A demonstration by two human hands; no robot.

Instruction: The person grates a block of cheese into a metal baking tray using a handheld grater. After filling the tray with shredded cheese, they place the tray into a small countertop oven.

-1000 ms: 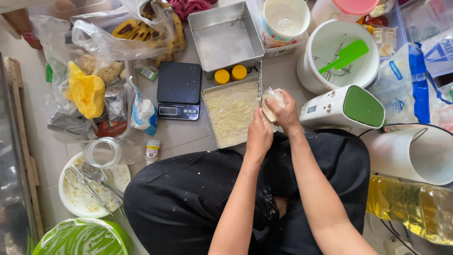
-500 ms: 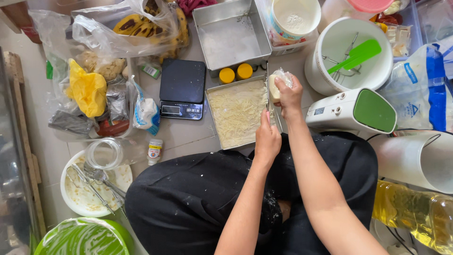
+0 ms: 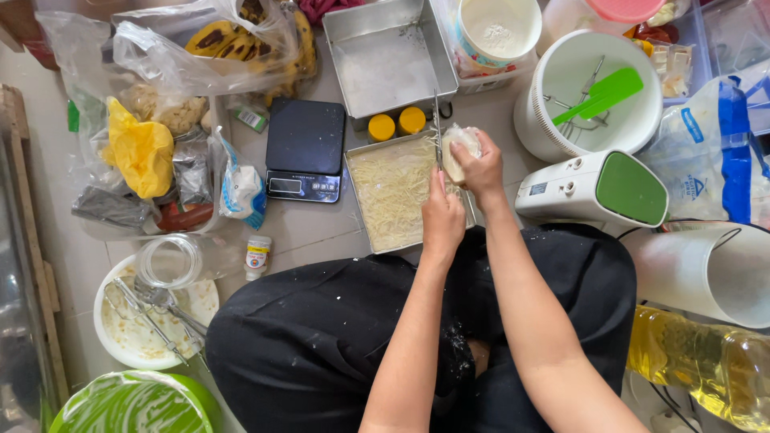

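Grating pale block point(image 3: 459, 150), maybe cheese, w/ right hand point(image 3: 479, 164)

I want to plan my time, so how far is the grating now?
Done: pale shreds already cover most of the tray. In hand: the right hand presses a wrapped pale block against the grater, which the left hand steadies. Left: a fair piece of block remains ungrated.

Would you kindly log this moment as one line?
right hand: holds pale block | left hand: steadies grater | tray: holds shreds
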